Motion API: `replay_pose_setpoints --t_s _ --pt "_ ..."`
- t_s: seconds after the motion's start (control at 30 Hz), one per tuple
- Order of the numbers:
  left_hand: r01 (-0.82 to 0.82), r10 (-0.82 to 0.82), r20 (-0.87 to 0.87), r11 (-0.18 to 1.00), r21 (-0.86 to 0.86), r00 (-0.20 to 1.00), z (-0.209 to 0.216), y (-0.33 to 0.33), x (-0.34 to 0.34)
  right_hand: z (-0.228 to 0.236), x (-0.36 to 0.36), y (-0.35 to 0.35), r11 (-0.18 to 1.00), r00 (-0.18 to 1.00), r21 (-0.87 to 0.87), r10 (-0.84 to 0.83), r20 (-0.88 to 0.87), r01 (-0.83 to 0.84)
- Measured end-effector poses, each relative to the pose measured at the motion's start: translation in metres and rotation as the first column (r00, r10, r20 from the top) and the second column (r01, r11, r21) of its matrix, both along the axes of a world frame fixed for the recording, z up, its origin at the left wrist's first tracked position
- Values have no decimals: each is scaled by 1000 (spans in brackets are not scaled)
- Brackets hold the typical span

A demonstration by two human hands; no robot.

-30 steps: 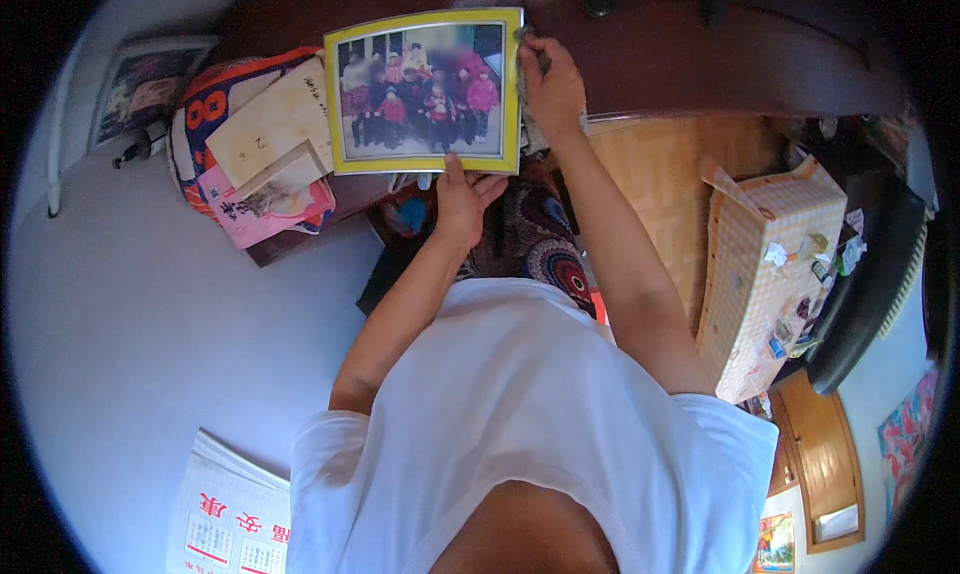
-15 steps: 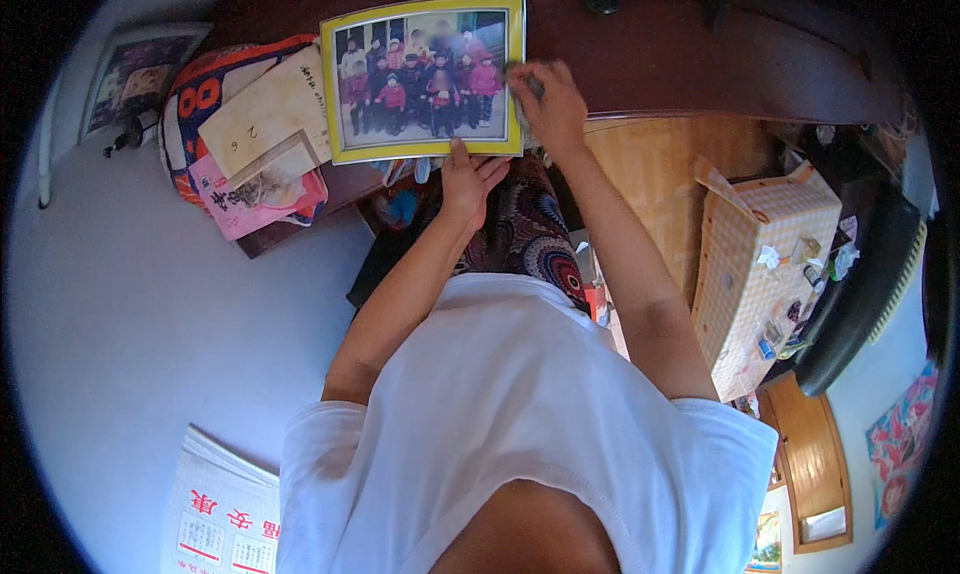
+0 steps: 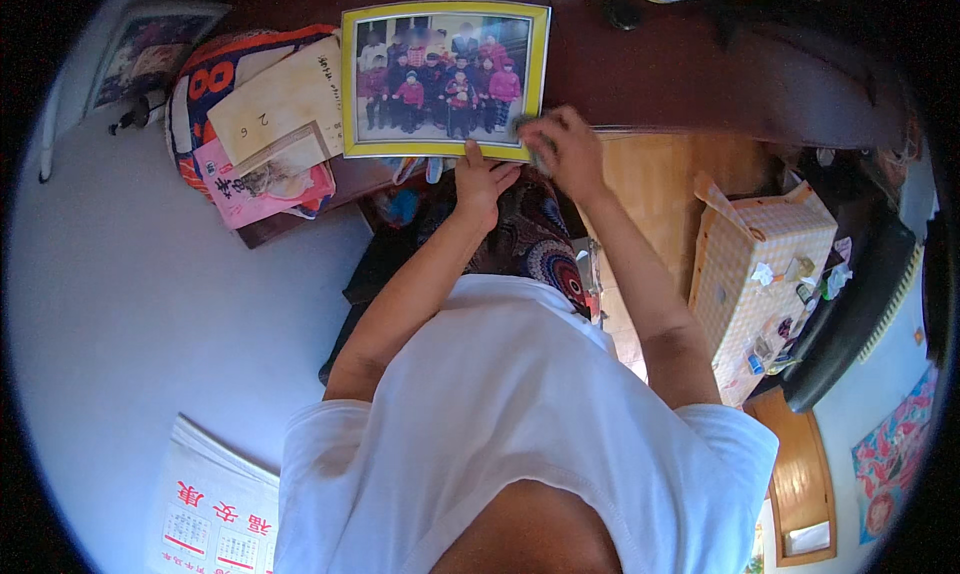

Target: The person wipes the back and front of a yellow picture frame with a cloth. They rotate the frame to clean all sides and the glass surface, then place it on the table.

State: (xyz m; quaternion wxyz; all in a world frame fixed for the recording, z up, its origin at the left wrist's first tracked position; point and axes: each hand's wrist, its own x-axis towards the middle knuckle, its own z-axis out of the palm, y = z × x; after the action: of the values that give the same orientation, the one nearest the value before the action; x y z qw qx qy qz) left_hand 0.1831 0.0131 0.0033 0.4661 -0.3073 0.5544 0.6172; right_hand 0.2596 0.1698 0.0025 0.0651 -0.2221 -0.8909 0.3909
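A framed group photo (image 3: 440,84) with a yellow and silver border is propped up over the near part of the dark table. My left hand (image 3: 478,189) grips its lower edge, thumb on the front and fingers behind. At the lower right corner of the picture frame, my right hand (image 3: 572,154) is closed with bent fingers around a small dark wad (image 3: 527,131). The wad touches the yellow border; its kind is too blurred to make out.
Left of the picture frame lie a cream paper sheet (image 3: 265,109), a pink booklet (image 3: 235,189) and an orange-and-navy patterned bag (image 3: 210,59). A dark red table (image 3: 680,84) spans the back. A checked-cloth table (image 3: 745,259) with small items stands right. Wall calendar (image 3: 215,514) lower left.
My right hand has moved down the right border to the lower right corner with the dark wad. The left hand keeps its hold. More of a yellow-and-white container shows at the top.
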Motion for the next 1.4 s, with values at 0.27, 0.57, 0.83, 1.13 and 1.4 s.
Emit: replay_pose_setpoints --t_s 0.27,0.57,0.83,1.13,1.4 --pt "203 -201 142 979 2 969 23 -12 -13 -11 -66 50 991 992 74 -116 58 112" --pt "-10 -832 -525 532 -847 178 49 -117 -148 -4 -22 66 953 980 -237 -168 109 190" --pt "333 -797 -335 536 -776 503 30 -117 -167 74 4 73 266 811 -886 -557 179 379" --pt "331 -701 -374 651 -683 607 24 -108 -150 59 -88 41 816 842 -228 -539 35 531" --pt "81 -729 -490 592 -802 478 -2 -82 -119 13 -151 -24 892 918 367 -349 188 264"
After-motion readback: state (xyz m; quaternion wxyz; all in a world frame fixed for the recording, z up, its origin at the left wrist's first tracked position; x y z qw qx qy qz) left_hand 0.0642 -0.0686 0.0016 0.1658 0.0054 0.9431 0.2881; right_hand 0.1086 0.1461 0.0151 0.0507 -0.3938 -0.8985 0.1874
